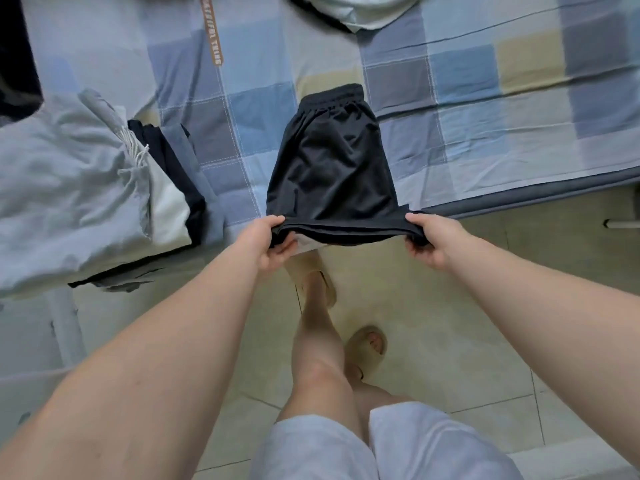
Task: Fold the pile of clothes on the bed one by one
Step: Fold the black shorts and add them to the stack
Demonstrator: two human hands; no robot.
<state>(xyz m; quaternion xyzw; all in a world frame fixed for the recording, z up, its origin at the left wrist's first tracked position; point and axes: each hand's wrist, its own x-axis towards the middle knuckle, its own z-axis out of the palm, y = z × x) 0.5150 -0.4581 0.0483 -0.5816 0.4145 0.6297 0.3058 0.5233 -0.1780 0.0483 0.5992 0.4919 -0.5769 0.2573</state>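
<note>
Both hands (268,242) (427,239) pinch silky black shorts (330,164) hem (elastic waistband gathered).

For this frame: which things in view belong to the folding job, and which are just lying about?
Job: black shorts, gripped at the near edge by left hand and right hand; clothes pile to their left; checked bed sheet.
Lying about: orange lettered strap; pale fabric at the top edge.
</note>
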